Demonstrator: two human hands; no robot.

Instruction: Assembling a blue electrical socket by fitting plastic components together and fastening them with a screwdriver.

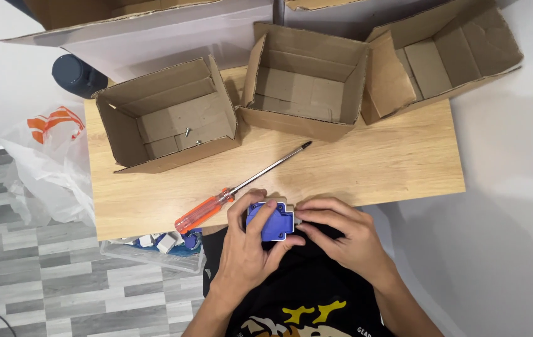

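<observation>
3 open boxes (172, 115), 1 screwdriver (235, 190), 1 blue part (269, 221), 2 screws (187, 131).

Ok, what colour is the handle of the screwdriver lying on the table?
The screwdriver has a translucent orange handle, seen best in the head view, its only view.

A makeshift work corner in what looks like a home or small rented room, not a fitted workshop. A small light-wood worktop (391, 162) stands against plain white walls, over grey wood-look plank flooring (35, 281). Three open, cut-down cardboard boxes (304, 81) sit in a row along the worktop as sorting bins. An orange-handled screwdriver (235, 190) lies on the wood. A white plastic shopping bag (48, 162) slumps on the floor beside it, near a clear tray of small blue and white parts (160, 243).
</observation>
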